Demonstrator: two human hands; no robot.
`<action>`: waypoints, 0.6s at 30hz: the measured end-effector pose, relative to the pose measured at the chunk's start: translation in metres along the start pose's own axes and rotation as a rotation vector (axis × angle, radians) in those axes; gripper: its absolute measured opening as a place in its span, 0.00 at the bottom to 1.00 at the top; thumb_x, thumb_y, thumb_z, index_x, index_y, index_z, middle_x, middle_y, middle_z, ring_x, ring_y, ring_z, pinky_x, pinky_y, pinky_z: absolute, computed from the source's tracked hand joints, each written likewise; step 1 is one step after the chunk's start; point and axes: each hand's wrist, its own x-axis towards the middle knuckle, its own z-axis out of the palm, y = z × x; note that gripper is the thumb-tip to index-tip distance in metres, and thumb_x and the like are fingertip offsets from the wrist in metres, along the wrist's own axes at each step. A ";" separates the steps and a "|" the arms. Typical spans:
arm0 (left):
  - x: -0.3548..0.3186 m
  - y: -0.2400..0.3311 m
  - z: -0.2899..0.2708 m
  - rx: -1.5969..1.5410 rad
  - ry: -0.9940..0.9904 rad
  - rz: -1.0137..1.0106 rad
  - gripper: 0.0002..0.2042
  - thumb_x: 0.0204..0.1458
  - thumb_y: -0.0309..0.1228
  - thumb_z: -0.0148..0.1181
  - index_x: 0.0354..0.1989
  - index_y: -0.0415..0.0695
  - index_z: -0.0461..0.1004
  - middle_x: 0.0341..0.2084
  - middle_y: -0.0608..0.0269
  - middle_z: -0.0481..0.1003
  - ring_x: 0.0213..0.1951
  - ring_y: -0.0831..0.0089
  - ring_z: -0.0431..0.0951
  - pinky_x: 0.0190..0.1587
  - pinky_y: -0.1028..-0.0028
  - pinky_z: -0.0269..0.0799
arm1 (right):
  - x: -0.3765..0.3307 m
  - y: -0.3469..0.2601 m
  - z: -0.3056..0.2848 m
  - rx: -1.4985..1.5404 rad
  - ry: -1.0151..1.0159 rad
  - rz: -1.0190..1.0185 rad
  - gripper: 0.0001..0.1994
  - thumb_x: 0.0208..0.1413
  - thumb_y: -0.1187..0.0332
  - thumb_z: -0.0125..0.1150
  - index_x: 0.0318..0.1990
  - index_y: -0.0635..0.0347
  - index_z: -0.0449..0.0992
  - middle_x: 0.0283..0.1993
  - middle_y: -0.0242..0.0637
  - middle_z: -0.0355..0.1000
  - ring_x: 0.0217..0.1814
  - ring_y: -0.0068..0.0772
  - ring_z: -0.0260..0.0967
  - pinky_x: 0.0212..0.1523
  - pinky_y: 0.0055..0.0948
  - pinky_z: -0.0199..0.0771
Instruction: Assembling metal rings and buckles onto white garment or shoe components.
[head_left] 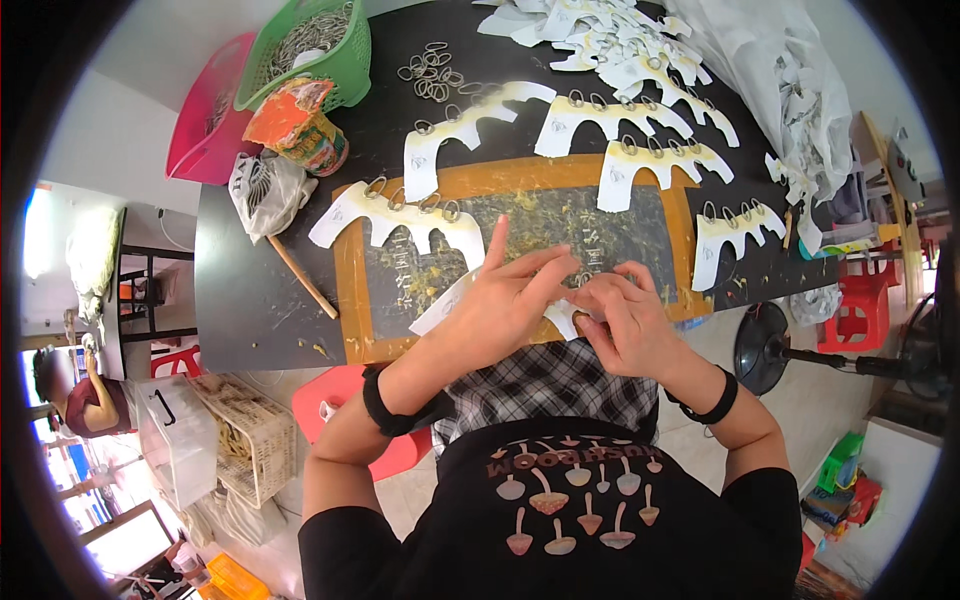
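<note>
My left hand [505, 295] lies flat on a white scalloped card strip [440, 305] near the front of a brown-framed glue-stained board [352, 280], index finger raised. My right hand [625, 320] pinches the strip's right end, fingers curled together; whether a metal ring is in them is hidden. Finished white card strips with oval metal rings lie around the board: one at its upper left [400, 222], others above [470, 125], [605, 118], [655, 165], and at the right [735, 235].
On the black table [240, 290]: loose metal rings [432, 72], a green basket [318, 45] of rings, a pink basket [205, 120], an orange cup [305, 130], a plastic bag [265, 190], a wooden stick [300, 278], a heap of strips [610, 40]. A fan [770, 350], red stools and another person [80, 395] stand around.
</note>
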 end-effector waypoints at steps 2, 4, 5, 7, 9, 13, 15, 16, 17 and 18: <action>-0.006 0.002 0.000 -0.013 0.028 0.001 0.21 0.45 0.18 0.60 0.49 0.42 0.67 0.45 0.59 0.76 0.53 0.58 0.76 0.68 0.36 0.39 | -0.002 0.000 0.000 -0.003 -0.005 0.020 0.17 0.50 0.73 0.61 0.48 0.63 0.69 0.44 0.33 0.76 0.46 0.38 0.72 0.53 0.48 0.60; -0.016 0.004 0.004 0.018 0.041 0.031 0.19 0.45 0.17 0.60 0.48 0.40 0.67 0.44 0.59 0.76 0.50 0.58 0.77 0.69 0.38 0.40 | -0.002 -0.001 -0.001 -0.003 -0.010 0.036 0.17 0.50 0.73 0.62 0.49 0.62 0.71 0.44 0.31 0.76 0.47 0.37 0.71 0.54 0.49 0.58; -0.020 0.005 0.007 0.020 0.038 0.032 0.19 0.45 0.17 0.60 0.48 0.40 0.67 0.44 0.59 0.76 0.50 0.58 0.77 0.69 0.38 0.40 | 0.000 -0.002 -0.004 -0.054 -0.048 0.017 0.17 0.49 0.72 0.62 0.49 0.60 0.73 0.44 0.30 0.76 0.47 0.36 0.70 0.55 0.50 0.57; -0.023 0.007 0.010 0.079 0.025 0.052 0.19 0.46 0.16 0.59 0.47 0.39 0.66 0.44 0.60 0.76 0.51 0.58 0.76 0.68 0.36 0.40 | 0.000 -0.003 -0.005 -0.107 -0.083 0.002 0.18 0.49 0.71 0.62 0.49 0.58 0.75 0.45 0.28 0.76 0.48 0.34 0.68 0.56 0.51 0.55; -0.021 0.009 0.007 0.053 0.051 0.012 0.19 0.46 0.16 0.59 0.48 0.39 0.66 0.45 0.59 0.76 0.52 0.58 0.75 0.67 0.35 0.40 | -0.001 -0.004 -0.003 -0.132 -0.086 -0.027 0.18 0.47 0.69 0.63 0.49 0.53 0.79 0.46 0.25 0.74 0.48 0.32 0.66 0.58 0.51 0.54; -0.005 0.018 -0.014 0.124 0.012 0.027 0.20 0.48 0.16 0.58 0.50 0.40 0.64 0.49 0.57 0.74 0.58 0.57 0.70 0.66 0.32 0.38 | -0.003 -0.003 -0.002 -0.138 -0.081 -0.026 0.19 0.47 0.69 0.63 0.50 0.53 0.79 0.46 0.25 0.74 0.49 0.31 0.66 0.59 0.52 0.53; -0.004 0.010 -0.011 0.098 -0.043 0.042 0.19 0.48 0.16 0.58 0.49 0.40 0.65 0.50 0.57 0.74 0.57 0.57 0.72 0.67 0.33 0.38 | -0.003 -0.004 -0.001 -0.155 -0.082 -0.024 0.19 0.47 0.68 0.63 0.50 0.52 0.79 0.45 0.25 0.74 0.49 0.32 0.66 0.58 0.52 0.53; -0.003 0.007 -0.009 0.067 -0.099 0.060 0.17 0.49 0.17 0.57 0.48 0.40 0.65 0.51 0.56 0.74 0.56 0.57 0.73 0.67 0.34 0.38 | -0.003 -0.004 0.000 -0.153 -0.081 -0.025 0.19 0.47 0.68 0.63 0.50 0.52 0.79 0.45 0.25 0.74 0.49 0.32 0.66 0.58 0.52 0.53; -0.002 0.005 -0.008 0.068 -0.099 0.059 0.17 0.49 0.17 0.57 0.48 0.40 0.65 0.51 0.56 0.74 0.56 0.57 0.73 0.67 0.34 0.38 | -0.003 -0.003 0.000 -0.154 -0.074 -0.029 0.18 0.47 0.68 0.63 0.49 0.53 0.78 0.45 0.25 0.73 0.49 0.32 0.66 0.58 0.52 0.53; 0.000 0.003 -0.008 0.045 -0.067 0.049 0.16 0.50 0.17 0.57 0.47 0.40 0.66 0.49 0.55 0.75 0.54 0.57 0.75 0.67 0.35 0.39 | -0.003 -0.003 0.001 -0.154 -0.068 -0.033 0.17 0.47 0.68 0.63 0.48 0.54 0.78 0.44 0.26 0.73 0.49 0.32 0.66 0.58 0.53 0.53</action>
